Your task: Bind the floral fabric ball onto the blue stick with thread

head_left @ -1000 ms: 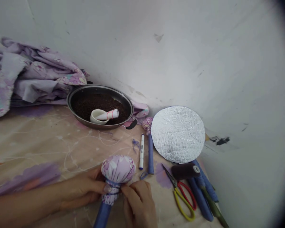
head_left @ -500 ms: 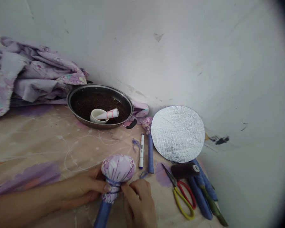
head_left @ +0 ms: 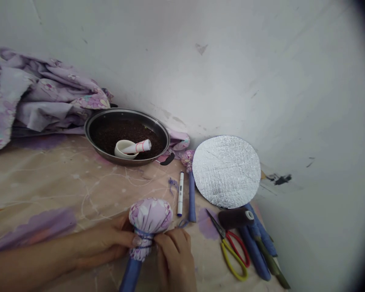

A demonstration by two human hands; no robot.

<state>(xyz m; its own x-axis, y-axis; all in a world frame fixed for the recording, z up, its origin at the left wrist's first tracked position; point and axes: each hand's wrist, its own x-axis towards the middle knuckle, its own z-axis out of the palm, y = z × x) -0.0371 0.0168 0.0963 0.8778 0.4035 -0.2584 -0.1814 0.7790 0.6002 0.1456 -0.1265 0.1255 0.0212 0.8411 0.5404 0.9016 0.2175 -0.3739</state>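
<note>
Round dark metal pan [head_left: 106, 158] sits at back, lilac floral cloth [head_left: 54, 91] left. White round cup [head_left: 120, 153] in pan, white paper roll [head_left: 140, 146] in cup. Round silver foil disc [head_left: 226, 171] right of pan; dark cylindrical spool [head_left: 234, 218], red-and-yellow metal scissors [head_left: 222, 237] before it. Floral cloth-headed blue stick [head_left: 149, 219] front, left of scissors.

A scuffed, pale grey-white wall [head_left: 246, 81] is rising beyond the grip and sloping down along its right. Soft light is brightening the wall's middle, ahead of the grip, and fading into dimmer grey at both sides. Well above and right of the grip, a small chipped patch [head_left: 201, 48] is showing; farther right, a black smudge [head_left: 282, 179] is marking the wall low down. Beneath and around the grip, a beige cover [head_left: 109, 194] is spreading, bearing white looping lines and, to the left, a purple blotch [head_left: 42, 227].
</note>
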